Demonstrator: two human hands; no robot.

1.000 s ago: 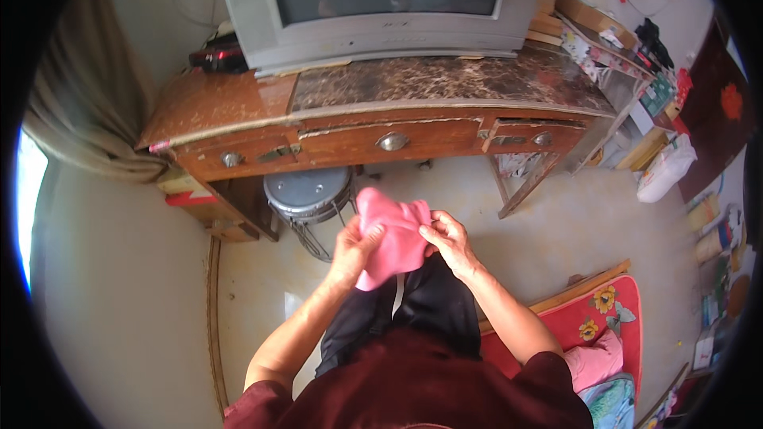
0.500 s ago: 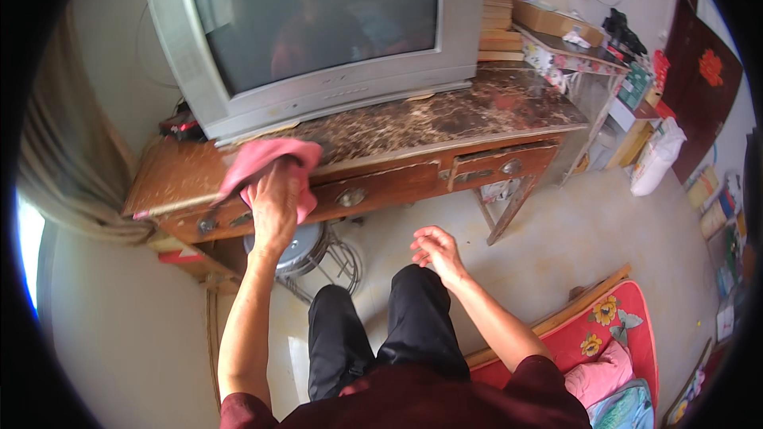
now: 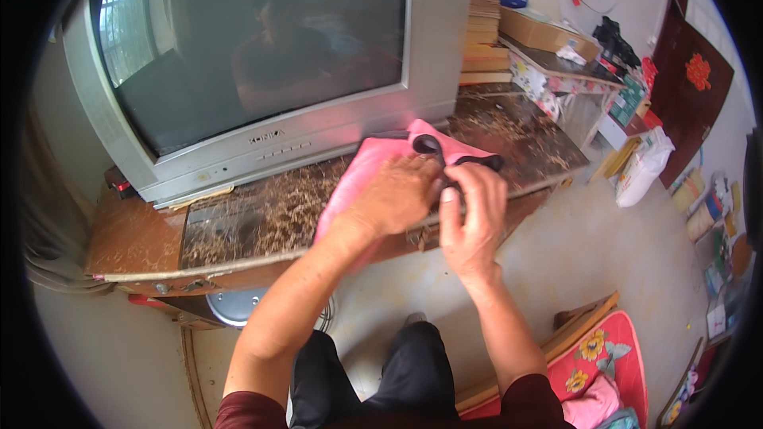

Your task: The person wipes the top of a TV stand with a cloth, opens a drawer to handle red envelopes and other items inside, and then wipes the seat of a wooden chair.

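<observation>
A pink cloth (image 3: 368,168) with dark trim lies on the marbled brown top of a worn wooden desk (image 3: 254,210), in front of a large grey television (image 3: 433,40). My left hand (image 3: 393,195) is on the cloth, its fingers curled into the material and partly hidden. Beside it, my right hand (image 3: 474,218) grips the cloth at its dark edge, with thumb and fingers bent. The two hands are close together near the desk's front edge. One end of the cloth hangs over that edge, below my left wrist.
Stacked books (image 3: 483,40) and a cardboard box (image 3: 548,32) stand at the desk's far right. A round metal-topped stool (image 3: 232,307) is under the left side. A red floral cushion (image 3: 616,349) lies at lower right. A white sack (image 3: 645,167) stands near the dark door.
My left hand has carried the pink cloth rightward from the desk's left front onto its top. My right hand has risen from above my knee to the cloth. The view has shifted.
</observation>
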